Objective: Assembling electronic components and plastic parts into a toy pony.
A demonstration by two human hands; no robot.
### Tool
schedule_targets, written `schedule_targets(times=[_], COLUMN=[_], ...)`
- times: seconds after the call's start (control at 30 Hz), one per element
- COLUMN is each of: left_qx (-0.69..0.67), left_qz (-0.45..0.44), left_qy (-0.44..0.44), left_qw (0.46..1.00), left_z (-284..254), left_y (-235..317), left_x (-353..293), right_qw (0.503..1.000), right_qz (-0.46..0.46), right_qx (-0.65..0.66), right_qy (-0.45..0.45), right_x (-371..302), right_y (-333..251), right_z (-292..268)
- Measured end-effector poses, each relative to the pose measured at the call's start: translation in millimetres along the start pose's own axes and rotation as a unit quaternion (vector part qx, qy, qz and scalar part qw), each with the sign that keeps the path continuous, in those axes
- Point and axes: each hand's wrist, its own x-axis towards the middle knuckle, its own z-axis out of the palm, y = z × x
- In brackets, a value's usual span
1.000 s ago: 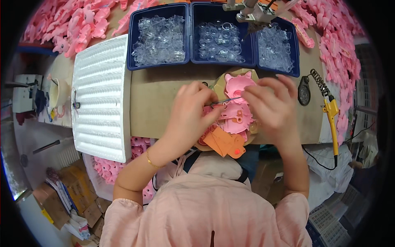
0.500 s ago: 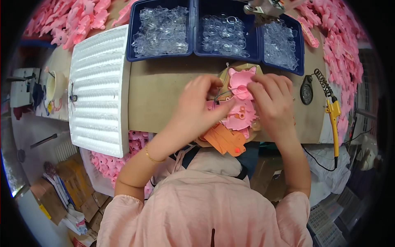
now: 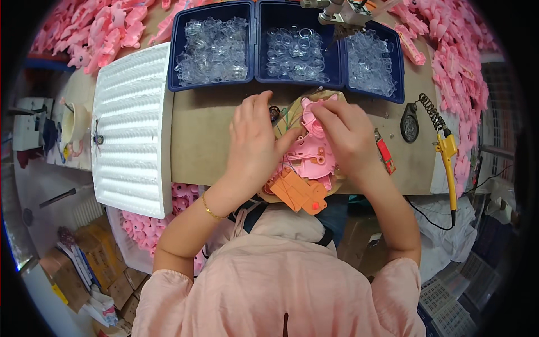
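A pink plastic toy shell (image 3: 307,163) lies hollow side up in a tan holder (image 3: 336,194) at the table's front edge. My right hand (image 3: 351,132) bends over its head end, thumb and forefinger pinched on the pink plastic. Fingers stretched out, my left hand (image 3: 252,137) is at the shell's left side, its thumb near thin wires (image 3: 287,121). A small round dark part (image 3: 274,114) sits beside the left fingers. At the shell's lower end lies an orange plastic piece (image 3: 300,192) with thin wires across it.
Blue bins (image 3: 254,45) of clear plastic parts stand behind my hands, below a metal machine head (image 3: 345,14). A white foam tray (image 3: 132,129) is left. To the right are a red-handled tool (image 3: 385,156), a soldering iron (image 3: 447,147) in yellow, and pink parts (image 3: 460,84).
My left hand has opened out and drawn back from the wires. The right hand stays at the shell's head. A red-handled tool now shows beside the right wrist; the whole view has shifted slightly.
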Motion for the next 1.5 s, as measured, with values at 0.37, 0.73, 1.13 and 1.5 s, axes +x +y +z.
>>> schedule_targets(times=[0.37,0.73,1.13,1.5], left_qx=[-0.035,-0.045,-0.248,-0.137], left_qz=[0.091,0.061,0.029,0.121], left_qy=[-0.098,-0.014,-0.145,0.015], left_qw=[0.990,0.997,0.957,0.983], left_z=[-34,-18,-30,-4], left_y=[2,7,-6,-6], left_x=[-6,-2,6,-6], right_qw=[0.995,0.871,0.966,0.968], right_qz=[0.086,0.284,0.176,0.156], right_qx=[0.043,0.365,0.131,0.034], right_qy=[-0.034,-0.164,-0.133,-0.195], right_x=[-24,-33,-23,-21], right_y=[-26,-49,-37,-51], right_z=[-41,-56,-4,-5])
